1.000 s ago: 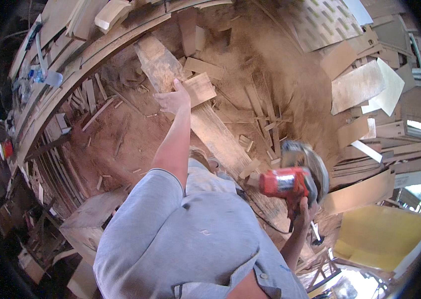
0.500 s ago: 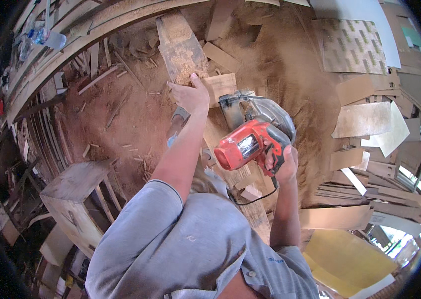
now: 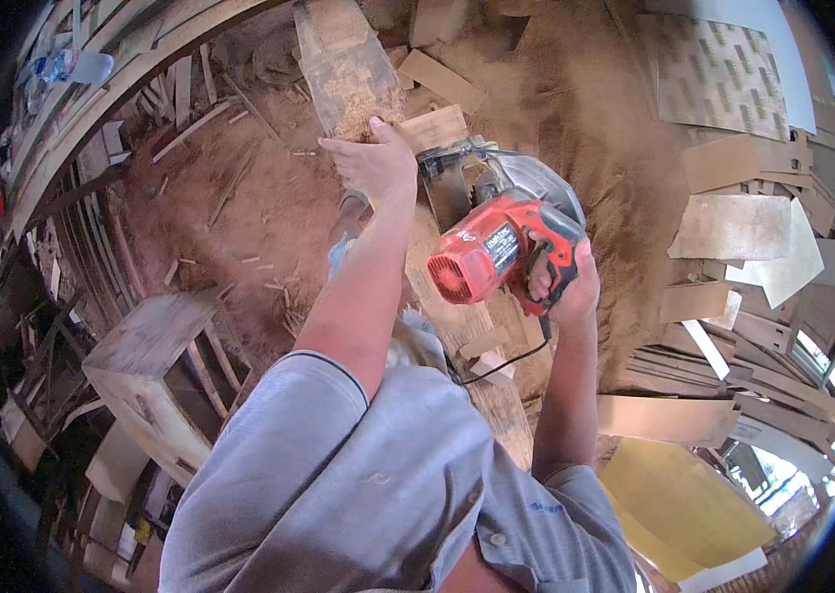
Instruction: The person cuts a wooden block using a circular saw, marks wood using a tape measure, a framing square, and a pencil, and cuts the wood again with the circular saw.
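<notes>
My right hand [image 3: 581, 282] is wrapped round the rear handle of a red and black circular saw [image 3: 477, 252]. Its dark blade guard faces away from me, and a black cord [image 3: 511, 366] trails from the handle. The saw's base lies by a pale wooden piece [image 3: 434, 128]. My left hand [image 3: 378, 168] rests at the near end of a sawdust-covered board [image 3: 343, 74], fingers stretched out and thumb apart. What lies under its palm is hidden. Below the saw runs a long light plank [image 3: 501, 410], partly covered by my body.
Sawdust and offcuts cover the brown ground [image 3: 190, 217]. A wooden box-like piece [image 3: 146, 366] stands at left, beside stacked lumber. Several sheets and scraps lie at right, among them a patterned panel [image 3: 719, 79] and a yellow sheet [image 3: 689, 509]. A plastic bottle [image 3: 91, 67] lies on beams at upper left.
The view has shifted a little. My left hand and the saw in my right hand both sit slightly higher in the picture. Both hands keep the same hold.
</notes>
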Tool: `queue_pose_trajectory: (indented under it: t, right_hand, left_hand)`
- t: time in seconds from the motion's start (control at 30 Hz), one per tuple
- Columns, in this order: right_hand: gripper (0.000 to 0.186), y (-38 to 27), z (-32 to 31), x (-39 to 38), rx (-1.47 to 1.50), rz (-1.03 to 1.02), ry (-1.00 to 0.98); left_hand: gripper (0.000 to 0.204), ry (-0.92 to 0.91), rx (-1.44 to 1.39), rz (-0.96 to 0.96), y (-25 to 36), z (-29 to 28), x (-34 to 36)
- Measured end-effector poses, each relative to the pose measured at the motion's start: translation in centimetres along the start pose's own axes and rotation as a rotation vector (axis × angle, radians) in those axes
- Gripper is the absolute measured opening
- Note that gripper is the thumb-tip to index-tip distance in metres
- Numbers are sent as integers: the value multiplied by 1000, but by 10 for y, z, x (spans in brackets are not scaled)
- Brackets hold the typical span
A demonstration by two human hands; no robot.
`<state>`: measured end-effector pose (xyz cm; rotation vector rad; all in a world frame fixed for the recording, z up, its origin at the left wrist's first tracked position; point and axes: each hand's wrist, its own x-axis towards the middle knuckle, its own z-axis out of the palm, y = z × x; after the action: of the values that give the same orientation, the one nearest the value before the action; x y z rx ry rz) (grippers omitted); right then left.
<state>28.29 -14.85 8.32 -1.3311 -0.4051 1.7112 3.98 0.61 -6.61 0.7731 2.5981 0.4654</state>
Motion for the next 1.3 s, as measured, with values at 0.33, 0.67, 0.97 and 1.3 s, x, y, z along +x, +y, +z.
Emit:
queue_pose_trajectory:
  t: [0.33,0.67,0.97,1.3]
  right_hand:
    - [55,-9,11,1,-159,-4,111]
    - [33,-8,16,-2,-190,-27,165]
    - [31,-12,24,-4,-154,-3,167]
    - [32,-10,18,-3,-187,-5,128]
  left_hand:
    - [94,75,61,1,-4,10,4]
    - [88,63,-12,21,-13,7,-1]
    - [90,62,-2,19,-14,8,-3]
    - [90,61,-8,16,-16,8,-1]
